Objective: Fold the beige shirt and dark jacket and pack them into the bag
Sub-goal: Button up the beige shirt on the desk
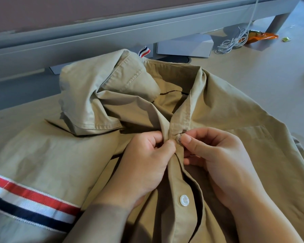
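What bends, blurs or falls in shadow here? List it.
Head view: wide-angle lens bows the bed rail; soft light, no glare; shadow lies under the folded sleeve and in the shirt placket below the hands; the striped band is blurred at the frame edge.

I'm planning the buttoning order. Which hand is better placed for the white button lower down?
Probably the left hand: the white button lies beside its wrist. The right hand pinches the upper button.

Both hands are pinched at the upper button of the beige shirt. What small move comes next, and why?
Probably ease the upper button fully through its hole. The left hand and right hand pinch the placket of the beige shirt either side of it, and it sits half caught in the fabric. The lower white button lies free, so that likely follows.
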